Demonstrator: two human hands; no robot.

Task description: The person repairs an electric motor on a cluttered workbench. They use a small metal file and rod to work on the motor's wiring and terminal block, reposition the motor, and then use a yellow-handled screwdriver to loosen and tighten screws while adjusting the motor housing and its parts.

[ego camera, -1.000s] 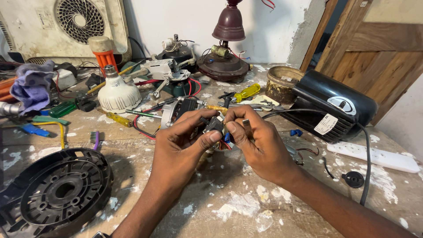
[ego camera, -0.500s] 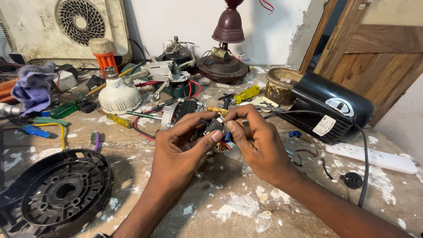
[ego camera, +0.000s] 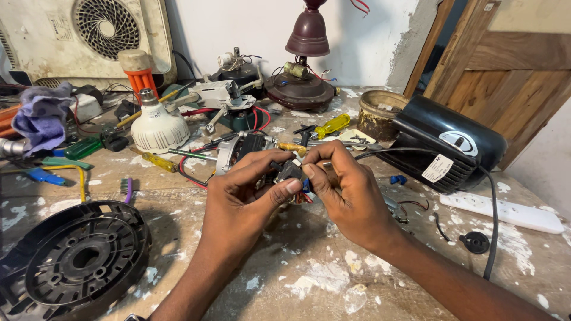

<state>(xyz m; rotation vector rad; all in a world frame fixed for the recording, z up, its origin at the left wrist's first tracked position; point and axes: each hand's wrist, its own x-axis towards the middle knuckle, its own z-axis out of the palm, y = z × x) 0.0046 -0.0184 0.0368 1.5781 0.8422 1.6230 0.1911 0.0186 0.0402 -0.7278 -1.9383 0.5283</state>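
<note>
Paint-spattered workbench (ego camera: 309,279), crowded with tools and fan parts, under a white wall. Big black round housing (ego camera: 77,261) at the near left corner; black motor casing (ego camera: 443,145) far right with its cable trailing down past a white power strip (ego camera: 505,211). Maroon lamp base (ego camera: 300,89) at the back, white bulb (ego camera: 156,128) left of centre, purple cloth (ego camera: 38,113) at the far left, yellow-handled screwdrivers (ego camera: 330,126) scattered between. At mid-bench, raised just off the surface: left hand (ego camera: 238,208) closed around a small black part (ego camera: 289,171), thumb pressed on its near side; right hand (ego camera: 351,196) pinching the same part from the other side, fingertips (ego camera: 309,171) meeting the left thumb. Red and blue wires (ego camera: 305,193) hanging beneath the part, mostly hidden by the palms. Likely risks: thin wires bending or pulling loose if squeezed or twisted too hard; part slipping from so small a grip and dropping among the clutter just behind; any loose screw lost easily on so busy a bench.
</note>
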